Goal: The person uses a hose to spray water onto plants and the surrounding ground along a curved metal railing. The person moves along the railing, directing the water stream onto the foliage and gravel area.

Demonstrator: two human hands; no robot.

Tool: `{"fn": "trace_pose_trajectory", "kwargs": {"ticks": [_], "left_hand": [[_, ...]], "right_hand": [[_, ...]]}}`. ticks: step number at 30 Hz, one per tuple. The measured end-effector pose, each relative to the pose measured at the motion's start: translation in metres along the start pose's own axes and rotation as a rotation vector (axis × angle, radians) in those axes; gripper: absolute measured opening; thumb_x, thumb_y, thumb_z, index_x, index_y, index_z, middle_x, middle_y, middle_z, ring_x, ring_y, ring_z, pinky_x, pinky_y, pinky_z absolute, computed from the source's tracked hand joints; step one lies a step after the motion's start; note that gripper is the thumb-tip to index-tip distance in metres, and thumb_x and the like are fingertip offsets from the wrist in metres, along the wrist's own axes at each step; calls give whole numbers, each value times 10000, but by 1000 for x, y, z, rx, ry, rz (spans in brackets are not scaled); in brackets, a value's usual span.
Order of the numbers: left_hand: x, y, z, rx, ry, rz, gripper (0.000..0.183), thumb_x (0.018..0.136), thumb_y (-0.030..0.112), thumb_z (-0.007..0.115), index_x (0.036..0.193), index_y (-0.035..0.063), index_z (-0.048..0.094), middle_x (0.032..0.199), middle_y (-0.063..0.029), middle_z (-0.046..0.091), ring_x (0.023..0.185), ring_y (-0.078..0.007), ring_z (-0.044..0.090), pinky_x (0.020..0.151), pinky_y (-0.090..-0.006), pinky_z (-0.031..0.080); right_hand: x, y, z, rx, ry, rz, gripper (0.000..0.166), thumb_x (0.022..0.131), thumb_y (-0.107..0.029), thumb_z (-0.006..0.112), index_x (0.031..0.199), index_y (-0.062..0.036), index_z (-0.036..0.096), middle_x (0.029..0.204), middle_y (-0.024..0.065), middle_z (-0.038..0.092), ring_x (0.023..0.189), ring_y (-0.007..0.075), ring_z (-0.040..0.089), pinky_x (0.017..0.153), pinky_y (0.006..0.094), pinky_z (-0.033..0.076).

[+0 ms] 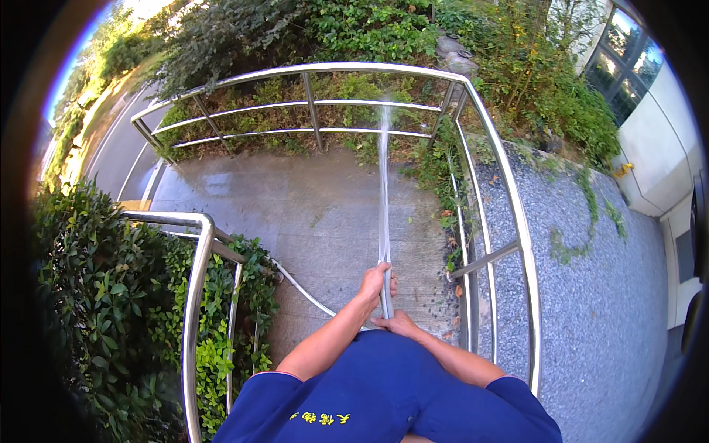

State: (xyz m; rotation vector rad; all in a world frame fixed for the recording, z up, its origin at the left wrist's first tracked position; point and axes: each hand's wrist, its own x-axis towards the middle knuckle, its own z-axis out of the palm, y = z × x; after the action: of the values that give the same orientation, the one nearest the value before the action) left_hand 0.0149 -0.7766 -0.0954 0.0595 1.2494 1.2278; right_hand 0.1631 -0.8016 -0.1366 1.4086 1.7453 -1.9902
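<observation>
My left hand (378,285) grips a pale, flexible water hose (386,302) near its open end. Closer to my body, my right hand (400,324) is closed around the same hose. From the hose end a jet of water (384,183) shoots straight ahead, over the paving and towards the plants behind the far railing. Another stretch of hose (304,292) lies on the paved walkway (332,238), running from the hedge at the left to behind my forearm. The far part of the paving looks wet.
A stainless steel railing (512,194) bounds the walkway ahead and at the right, with gravel (598,293) beyond it. Another railing (194,304) stands at the left beside a leafy hedge (105,299). Shrubs grow ahead. A road (119,130) lies at the upper left, a building wall (653,149) at the right.
</observation>
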Motion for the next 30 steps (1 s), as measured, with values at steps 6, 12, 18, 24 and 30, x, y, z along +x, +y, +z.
{"fn": "trace_pose_trajectory", "kwargs": {"ticks": [6,12,18,24,30], "left_hand": [[-9,3,-23,-110,95,55,324,930,314,507,823,13,559,619,-104,560,512,-213,557,486,-352,505],[-22,8,-51,-245,169,114,311,927,319,508,833,24,535,623,-107,546,530,-225,550,516,-366,505],[-27,7,-70,-324,232,189,340,930,335,514,823,14,546,624,-110,564,516,-220,564,494,-354,520],[-32,8,-79,-381,245,199,342,931,336,513,842,7,535,625,-103,541,528,-217,557,495,-363,523],[-31,9,-80,-358,253,184,328,931,328,513,832,16,539,623,-103,544,534,-216,560,500,-366,522]], "right_hand": [[9,-8,5,-125,-31,-3,428,772,-466,756,758,-48,664,677,40,618,608,141,573,577,309,441],[10,-28,12,-170,-99,-22,433,776,-470,754,787,-44,677,684,48,622,618,146,584,587,308,450],[16,-38,21,-199,-154,-68,470,765,-489,751,742,-35,634,671,68,622,598,167,594,574,319,466],[20,-43,23,-278,-201,-99,499,766,-497,741,810,-10,645,707,85,643,632,184,613,599,332,483],[23,-41,25,-304,-218,-83,517,763,-523,734,838,-17,657,732,88,652,662,198,624,625,344,488]]}}
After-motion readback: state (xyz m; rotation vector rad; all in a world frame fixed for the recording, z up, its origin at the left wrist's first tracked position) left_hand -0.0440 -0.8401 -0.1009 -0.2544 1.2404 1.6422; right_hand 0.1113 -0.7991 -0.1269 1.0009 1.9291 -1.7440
